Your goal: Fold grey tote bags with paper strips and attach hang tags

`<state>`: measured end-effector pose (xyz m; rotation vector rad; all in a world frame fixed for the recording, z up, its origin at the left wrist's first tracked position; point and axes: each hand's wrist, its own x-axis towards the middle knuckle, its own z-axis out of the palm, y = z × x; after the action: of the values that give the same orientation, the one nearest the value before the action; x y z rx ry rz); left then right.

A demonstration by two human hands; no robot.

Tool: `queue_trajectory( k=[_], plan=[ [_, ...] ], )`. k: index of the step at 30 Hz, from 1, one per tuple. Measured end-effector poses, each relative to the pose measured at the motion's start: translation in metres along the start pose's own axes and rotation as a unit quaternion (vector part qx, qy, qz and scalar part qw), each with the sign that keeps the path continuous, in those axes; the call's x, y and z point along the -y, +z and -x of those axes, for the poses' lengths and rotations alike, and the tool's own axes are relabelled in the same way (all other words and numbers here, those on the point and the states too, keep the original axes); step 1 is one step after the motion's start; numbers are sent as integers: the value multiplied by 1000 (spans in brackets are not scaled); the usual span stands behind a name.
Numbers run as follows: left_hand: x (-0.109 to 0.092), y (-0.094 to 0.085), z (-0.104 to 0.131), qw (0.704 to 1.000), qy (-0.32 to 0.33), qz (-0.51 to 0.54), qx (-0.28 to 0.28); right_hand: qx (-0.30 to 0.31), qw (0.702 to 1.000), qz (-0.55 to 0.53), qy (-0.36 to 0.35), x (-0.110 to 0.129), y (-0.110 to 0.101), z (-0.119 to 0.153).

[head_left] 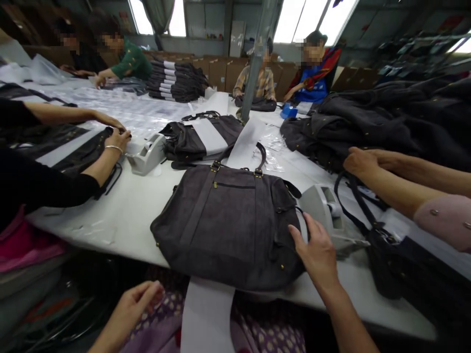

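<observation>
A dark grey handbag (224, 220) lies flat in front of me at the table's near edge, its handles pointing away. A short zip and brass-coloured fittings show on it. From under its near side a white paper strip (208, 314) hangs down over my lap. My right hand (318, 252) is at the bag's right end, thumb and fingers spread apart around a pale gap beside the side pocket. Off the bag, over my lap, my left hand (138, 304) is closed, thumb against curled fingers. Whatever may be between those fingers is hidden.
Tape dispensers stand left (147, 154) and right (324, 206). Behind my bag lies another bag with a white band (209, 135). Co-workers' hands work at the left (116, 139) and right (364, 164). A bag heap (386, 117) and a metal post (253, 73) stand beyond.
</observation>
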<state>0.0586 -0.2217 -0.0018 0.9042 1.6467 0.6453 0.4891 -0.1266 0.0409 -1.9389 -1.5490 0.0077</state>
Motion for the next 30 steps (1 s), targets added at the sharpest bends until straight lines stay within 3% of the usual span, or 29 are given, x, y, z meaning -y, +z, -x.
queue_trajectory(
  k=[2, 4, 6, 9, 12, 14, 16, 22, 27, 30],
  plan=[
    [21, 30, 9, 997, -15, 64, 40, 3, 990, -6, -138, 36, -20, 29],
    [19, 60, 13, 984, 5, 123, 129, 72, 965, 5, -252, 69, -24, 66],
    [-1, 82, 13, 961, 17, 174, 214, 120, 940, 53, -315, 91, -10, 100],
    [-34, 96, 12, 936, 12, 254, 244, 90, 935, 94, -330, 102, 28, 129],
    [-48, 98, 6, 929, 22, 299, 217, 37, 939, 124, -320, 99, 57, 130],
    [-45, 103, 0, 941, 43, 285, 175, 8, 934, 134, -332, 97, 62, 122],
    [-39, 113, -6, 955, 54, 248, 156, -11, 926, 135, -352, 99, 57, 109],
    [-25, 141, -12, 963, 19, 189, 193, -25, 910, 136, -390, 123, 33, 72],
    [-19, 136, -19, 948, 63, 196, 243, -42, 895, 136, -423, 106, 67, 102],
    [-17, 132, -18, 942, 82, 193, 260, -16, 896, 133, -424, 100, 78, 110]
  ],
)
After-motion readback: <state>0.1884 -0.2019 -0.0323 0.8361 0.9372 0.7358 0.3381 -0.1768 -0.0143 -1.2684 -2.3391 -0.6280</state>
